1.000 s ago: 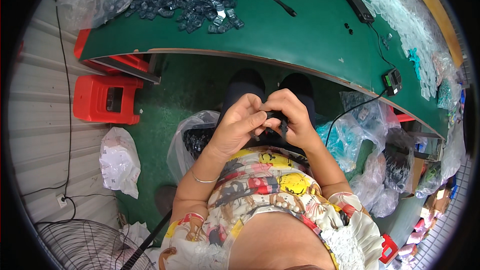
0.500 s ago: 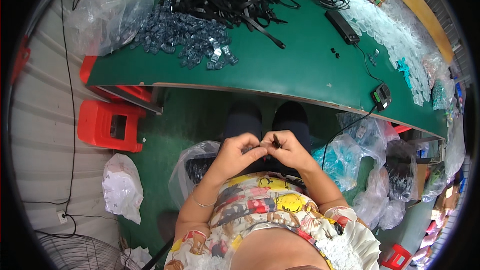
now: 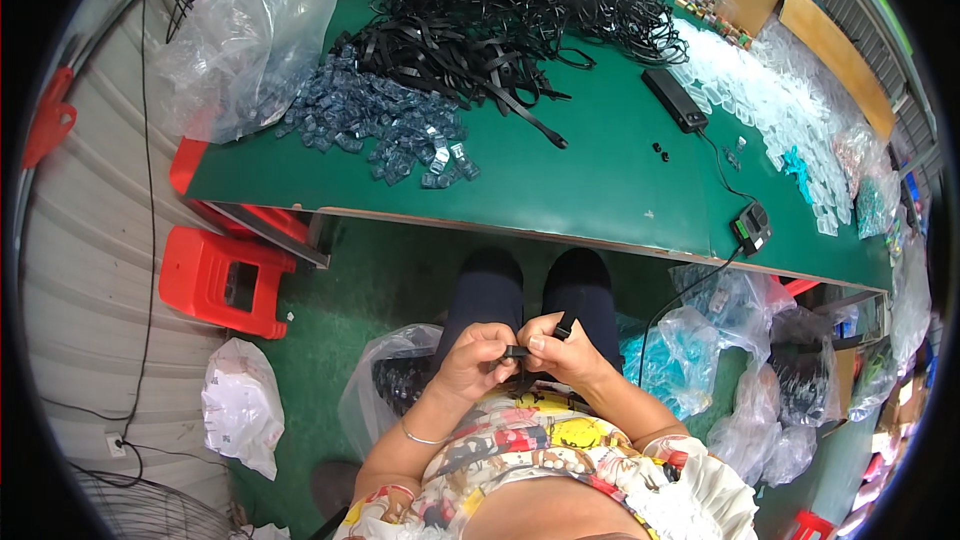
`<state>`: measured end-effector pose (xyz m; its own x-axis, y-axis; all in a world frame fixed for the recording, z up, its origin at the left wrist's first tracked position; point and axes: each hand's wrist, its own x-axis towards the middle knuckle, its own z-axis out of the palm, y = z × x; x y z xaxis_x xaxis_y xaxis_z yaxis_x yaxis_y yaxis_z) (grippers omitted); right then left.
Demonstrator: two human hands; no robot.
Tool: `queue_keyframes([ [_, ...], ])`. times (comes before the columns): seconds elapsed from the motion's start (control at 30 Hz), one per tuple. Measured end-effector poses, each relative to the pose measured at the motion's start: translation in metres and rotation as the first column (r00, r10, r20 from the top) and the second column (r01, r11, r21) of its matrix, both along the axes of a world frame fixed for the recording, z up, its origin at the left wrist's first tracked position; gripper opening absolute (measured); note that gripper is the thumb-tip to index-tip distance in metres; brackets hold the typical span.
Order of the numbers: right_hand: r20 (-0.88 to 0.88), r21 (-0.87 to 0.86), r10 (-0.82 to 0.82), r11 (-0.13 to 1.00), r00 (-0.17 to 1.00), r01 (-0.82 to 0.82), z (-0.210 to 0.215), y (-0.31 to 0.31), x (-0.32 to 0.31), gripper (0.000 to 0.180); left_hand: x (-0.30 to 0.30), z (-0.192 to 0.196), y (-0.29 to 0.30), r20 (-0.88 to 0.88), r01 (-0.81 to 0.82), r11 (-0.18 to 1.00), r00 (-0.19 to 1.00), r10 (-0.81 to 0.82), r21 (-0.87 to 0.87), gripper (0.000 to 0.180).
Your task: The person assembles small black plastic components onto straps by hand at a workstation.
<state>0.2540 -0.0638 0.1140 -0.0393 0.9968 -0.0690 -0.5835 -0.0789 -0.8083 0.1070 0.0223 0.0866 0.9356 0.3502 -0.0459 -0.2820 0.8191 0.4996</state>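
Note:
Above my lap, my left hand (image 3: 474, 363) is closed, its thumb and fingers pinching one end of a black strap (image 3: 516, 351). Close beside it, my right hand (image 3: 566, 352) grips the same dark piece, and part of it sticks up past the fingers. The fingers hide most of the strap, so its full shape does not show. Beyond my knees, a heap of similar black straps (image 3: 480, 50) lies on the green table (image 3: 560, 190). In front of that heap are many small clear bluish plastic pieces (image 3: 375, 115).
A black power adapter (image 3: 675, 100) is wired to a small black device (image 3: 751, 228) near the table's edge. Clear plastic pieces (image 3: 770, 90) cover the right side. Red stools (image 3: 215, 280) stand at left, a white bag (image 3: 242, 405) on the floor, filled plastic bags (image 3: 680, 360) at right.
The view has tilted, so the table and my hands sit lower in the picture. My hands have turned slightly, and more of the black strap shows between and above the fingers.

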Motion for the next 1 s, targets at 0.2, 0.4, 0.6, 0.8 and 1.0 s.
queue_keyframes([
  [0.2, 0.285, 0.09, -0.071, 0.995, 0.956, 0.048, 0.002, 0.008, 0.008, 0.019, -0.003, 0.017, 0.007, -0.221, 0.005, 0.973, 0.974, 0.047, 0.233, 0.018],
  [0.4, 0.696, 0.487, -0.391, 0.873, 0.602, 0.004, 0.005, 0.02, 0.017, 0.03, 0.001, 0.027, 0.011, -0.368, 0.039, 0.881, 0.917, 0.156, 0.471, 0.02],
  [0.6, 0.686, 0.43, -0.328, 0.903, 0.649, 0.002, 0.004, 0.019, 0.022, 0.023, -0.002, 0.022, 0.015, -0.394, 0.079, 0.864, 0.908, 0.143, 0.497, 0.023],
  [0.8, 0.56, 0.324, -0.275, 0.941, 0.782, 0.099, -0.006, 0.015, 0.019, 0.02, 0.0, 0.015, 0.008, -0.209, -0.015, 0.977, 0.976, 0.06, 0.212, 0.023],
  [1.0, 0.631, 0.407, -0.439, 0.889, 0.64, 0.209, -0.005, 0.019, 0.023, 0.02, 0.006, 0.015, 0.006, -0.192, -0.212, 0.977, 0.96, 0.203, -0.026, 0.014],
])
